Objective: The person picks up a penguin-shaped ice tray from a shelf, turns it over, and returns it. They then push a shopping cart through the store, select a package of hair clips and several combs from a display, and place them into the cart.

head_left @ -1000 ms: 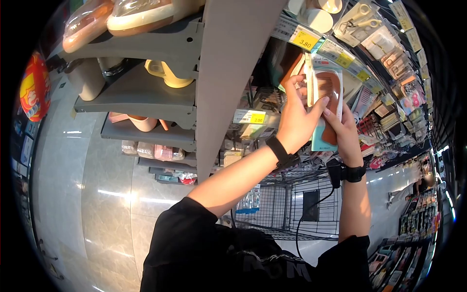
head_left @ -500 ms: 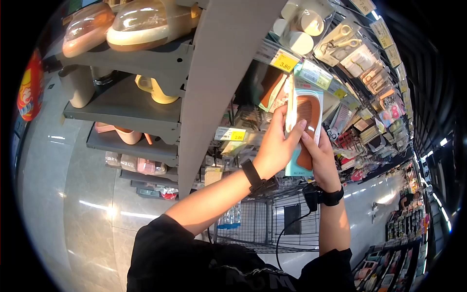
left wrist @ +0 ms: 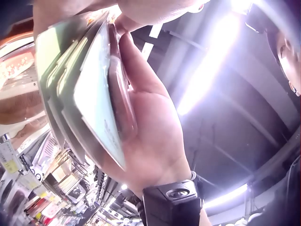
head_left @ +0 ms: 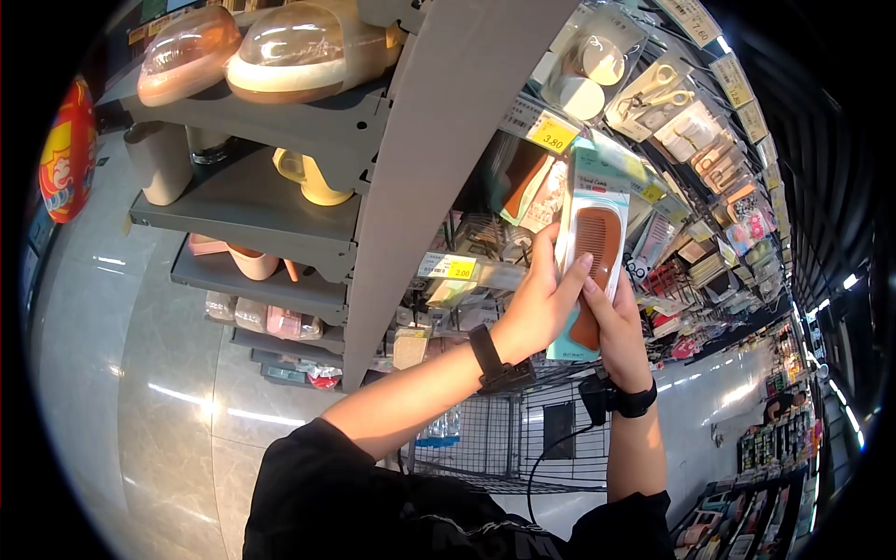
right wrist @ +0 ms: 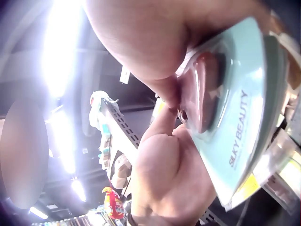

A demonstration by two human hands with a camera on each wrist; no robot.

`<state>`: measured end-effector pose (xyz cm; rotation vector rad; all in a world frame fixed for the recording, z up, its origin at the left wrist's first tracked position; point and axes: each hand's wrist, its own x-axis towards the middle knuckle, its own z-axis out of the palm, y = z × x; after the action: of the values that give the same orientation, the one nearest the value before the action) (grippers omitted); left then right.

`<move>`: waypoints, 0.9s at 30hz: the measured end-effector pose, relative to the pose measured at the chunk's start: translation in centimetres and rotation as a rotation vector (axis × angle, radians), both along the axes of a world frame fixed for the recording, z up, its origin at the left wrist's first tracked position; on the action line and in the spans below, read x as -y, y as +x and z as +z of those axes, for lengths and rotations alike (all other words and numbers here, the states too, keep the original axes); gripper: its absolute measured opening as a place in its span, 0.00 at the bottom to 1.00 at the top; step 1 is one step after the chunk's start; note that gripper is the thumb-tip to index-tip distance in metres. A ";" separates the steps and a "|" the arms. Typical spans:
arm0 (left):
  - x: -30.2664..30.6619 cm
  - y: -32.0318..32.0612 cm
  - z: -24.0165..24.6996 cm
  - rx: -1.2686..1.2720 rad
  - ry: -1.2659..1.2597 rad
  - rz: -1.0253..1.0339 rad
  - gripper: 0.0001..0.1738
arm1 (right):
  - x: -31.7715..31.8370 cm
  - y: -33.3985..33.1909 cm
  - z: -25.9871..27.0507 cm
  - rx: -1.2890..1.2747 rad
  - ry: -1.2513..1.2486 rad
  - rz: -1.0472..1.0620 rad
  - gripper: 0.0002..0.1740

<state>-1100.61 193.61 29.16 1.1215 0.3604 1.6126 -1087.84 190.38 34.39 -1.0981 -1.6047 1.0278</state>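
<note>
Both hands hold a packaged brown comb (head_left: 597, 247) on a pale teal card under clear plastic, its teeth facing left in the head view. My left hand (head_left: 537, 303) grips the card's left edge, thumb on the front. The right hand (head_left: 623, 336) grips the lower right edge, its thumb beside the other thumb. Lettering reading "SILKY BEAUTY" shows on the card (right wrist: 235, 117) in the right wrist view. Several more cards (left wrist: 66, 89) stand layered behind the front one in the left wrist view.
More packaged combs (head_left: 527, 182) hang left of the hands, near a yellow 3.80 price tag (head_left: 553, 136). Packs with scissors (head_left: 658, 89) hang to the upper right. A grey shelf upright (head_left: 439, 140) stands left; below is a wire shopping cart (head_left: 485, 434).
The head view has shifted, so the hands and comb pack appear lower and slightly left than a second ago. Both hands keep their grip on the pack, thumbs on its front.
</note>
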 end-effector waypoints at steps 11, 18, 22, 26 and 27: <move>2.0 0.4 -3.4 0.089 -0.040 -0.211 0.25 | 2.1 0.9 -2.2 -0.034 -0.069 -0.016 0.28; 7.5 0.4 -13.9 0.056 -0.339 -0.572 0.27 | 6.9 2.8 -9.5 -0.044 -0.315 -0.002 0.30; 11.5 -0.1 -20.0 0.199 -0.678 -0.784 0.33 | 9.9 3.4 -16.2 -0.061 -0.431 -0.065 0.28; 14.2 -0.9 -21.9 0.254 -0.906 -0.848 0.34 | 12.8 3.6 -20.0 -0.008 -0.577 -0.119 0.26; 14.4 -0.9 -22.2 0.225 -0.900 -0.836 0.33 | 13.2 3.4 -20.3 0.002 -0.557 -0.144 0.24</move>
<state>-1101.56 179.18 6.93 0.2933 0.3443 0.6667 -1084.42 177.15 14.10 -1.5544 -1.2430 1.4176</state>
